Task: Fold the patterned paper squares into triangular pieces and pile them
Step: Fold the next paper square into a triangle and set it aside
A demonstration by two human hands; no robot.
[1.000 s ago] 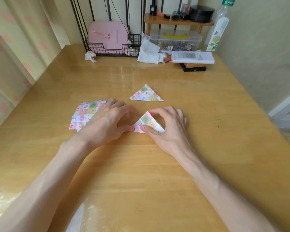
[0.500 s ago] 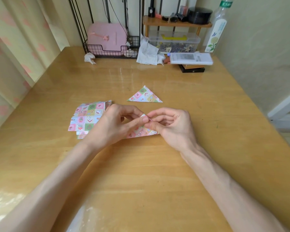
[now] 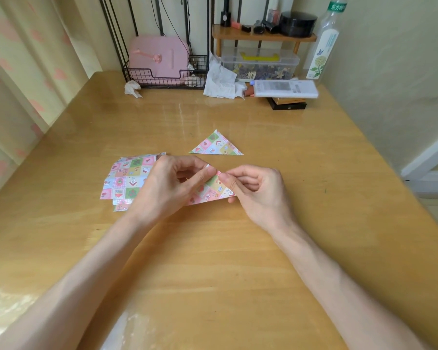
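A folded patterned triangle is held just above the wooden table at its middle. My left hand pinches its top corner from the left, and my right hand pinches the same corner from the right, fingers curled. A stack of flat patterned paper squares lies left of my left hand, partly hidden by it. One finished folded triangle lies flat on the table just beyond my hands.
Along the far edge stand a black wire basket with a pink case, crumpled tissues, a clear plastic box, a white flat box and a bottle. A curtain hangs at the left, a wall at the right.
The paper was pressed flat on the table under both hands; now both hands have lifted it and pinch its top corner. The view has shifted slightly.
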